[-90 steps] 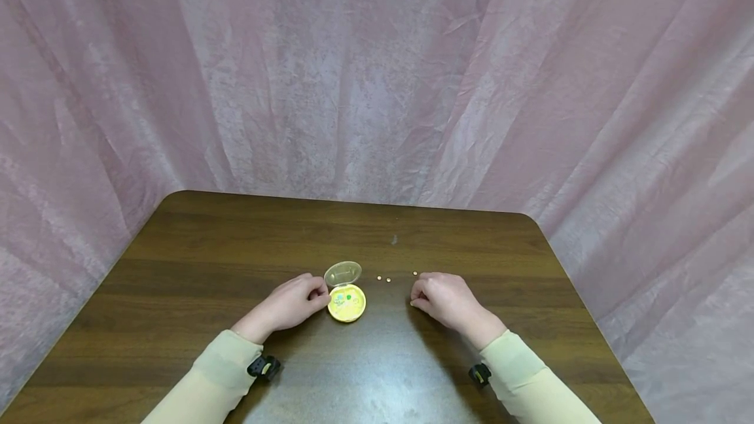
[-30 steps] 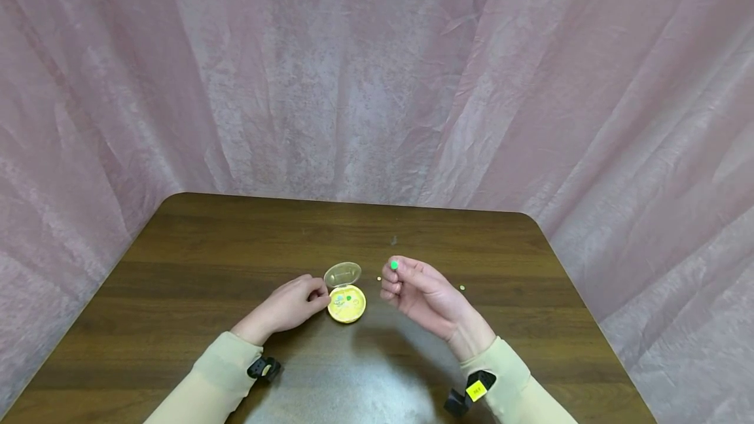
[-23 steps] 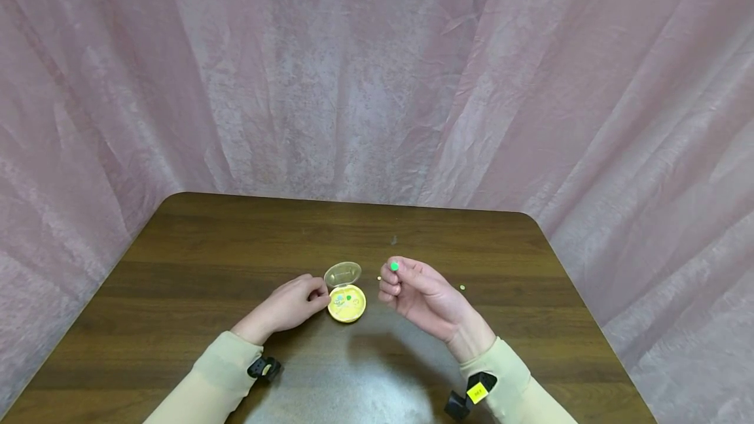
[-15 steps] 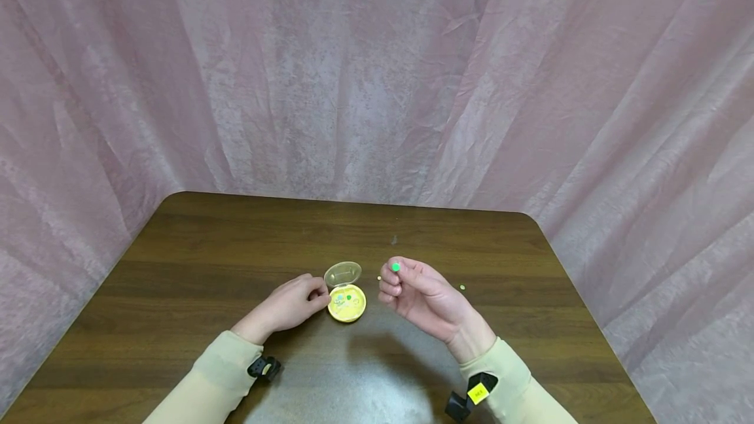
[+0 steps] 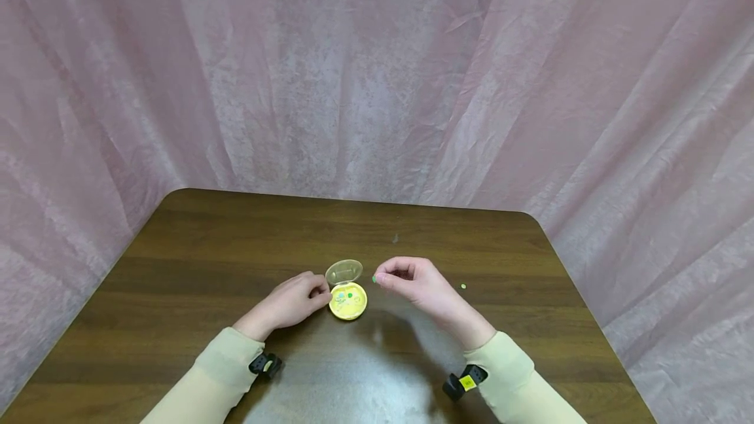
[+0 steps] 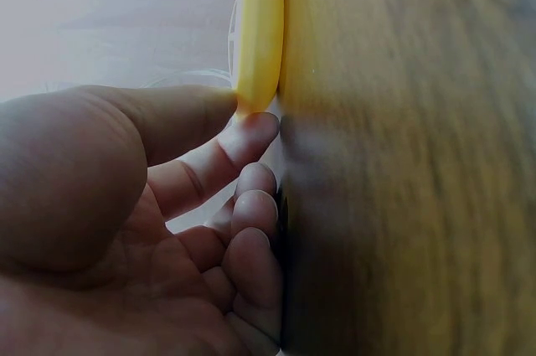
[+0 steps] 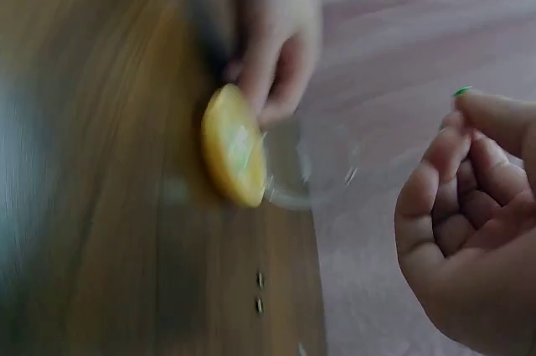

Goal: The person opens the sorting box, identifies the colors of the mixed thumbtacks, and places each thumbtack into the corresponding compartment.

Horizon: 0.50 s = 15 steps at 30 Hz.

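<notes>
A round yellow case (image 5: 348,314) lies open on the table, its clear lid (image 5: 344,271) hinged up at the back. Small green, blue and pale pieces sit inside it. My left hand (image 5: 297,301) pinches the case's left edge between thumb and index finger, its other fingers curled by the tabletop in the left wrist view. Right of the case, above the table, my right hand (image 5: 421,288) pinches a small green disc (image 5: 374,279) at its fingertips. Only the disc's edge shows in the right wrist view.
A small pale green piece (image 5: 463,286) lies on the wooden table (image 5: 235,234) to the right of my right hand. Two small pieces (image 7: 260,292) near the case show in the right wrist view. A pink curtain (image 5: 377,84) hangs behind the table.
Three seconds ago my right hand was down at the table; then it held the green disc up, turned to face me. Now it has rolled over and inward. The left hand stays on the case.
</notes>
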{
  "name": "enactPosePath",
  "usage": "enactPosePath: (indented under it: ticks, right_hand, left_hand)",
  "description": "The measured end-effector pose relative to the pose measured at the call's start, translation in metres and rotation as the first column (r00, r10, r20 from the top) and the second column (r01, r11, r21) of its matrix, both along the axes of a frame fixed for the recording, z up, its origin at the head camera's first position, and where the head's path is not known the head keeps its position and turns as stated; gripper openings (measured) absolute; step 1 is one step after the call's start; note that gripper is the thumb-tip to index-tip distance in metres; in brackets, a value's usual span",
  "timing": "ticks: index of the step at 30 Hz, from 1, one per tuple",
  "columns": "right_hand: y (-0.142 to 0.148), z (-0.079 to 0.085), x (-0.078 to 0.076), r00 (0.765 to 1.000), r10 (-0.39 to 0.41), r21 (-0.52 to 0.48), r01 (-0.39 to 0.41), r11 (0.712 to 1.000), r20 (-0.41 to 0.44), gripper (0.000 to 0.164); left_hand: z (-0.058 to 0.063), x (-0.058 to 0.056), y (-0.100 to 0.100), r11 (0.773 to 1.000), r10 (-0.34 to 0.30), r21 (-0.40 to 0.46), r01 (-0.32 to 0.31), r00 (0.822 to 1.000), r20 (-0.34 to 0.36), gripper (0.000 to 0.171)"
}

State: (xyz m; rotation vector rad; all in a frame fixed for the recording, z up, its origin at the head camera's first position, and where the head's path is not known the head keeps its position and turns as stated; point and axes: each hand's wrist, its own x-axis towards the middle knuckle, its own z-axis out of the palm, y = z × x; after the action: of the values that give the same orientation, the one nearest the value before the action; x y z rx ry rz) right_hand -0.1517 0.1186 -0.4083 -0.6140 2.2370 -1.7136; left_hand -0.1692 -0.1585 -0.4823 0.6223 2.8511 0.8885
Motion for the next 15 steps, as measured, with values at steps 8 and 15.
enactPosePath:
  ticks: [8, 15]
  right_hand:
    - [-0.019, -0.023, -0.014, 0.780, 0.167, 0.557, 0.261, 0.789, -0.603, 0.003]
    - [-0.033, -0.037, -0.021, 0.677, 0.283, 0.628, 0.338, 0.701, -0.680, 0.004]
  left_hand:
    - [0.002, -0.001, 0.001, 1.000, -0.015, 0.011, 0.015, 1.000, 0.009, 0.014]
    - [0.002, -0.001, 0.002, 1.000, -0.017, 0.008, 0.017, 1.000, -0.003, 0.014]
